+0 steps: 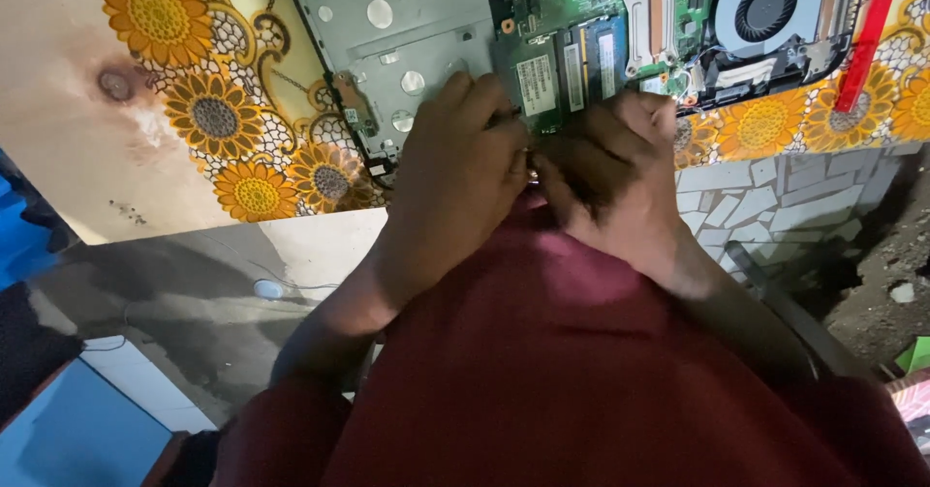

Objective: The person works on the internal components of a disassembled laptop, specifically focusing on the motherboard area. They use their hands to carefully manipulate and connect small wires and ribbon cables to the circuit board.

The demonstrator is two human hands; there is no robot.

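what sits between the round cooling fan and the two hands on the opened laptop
In the head view, memory sticks and a copper heat pipe lie between the fan and the hands.

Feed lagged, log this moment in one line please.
left hand: on opened laptop near edge | right hand: beside it, touching | held item: hidden | red tool: lying far right
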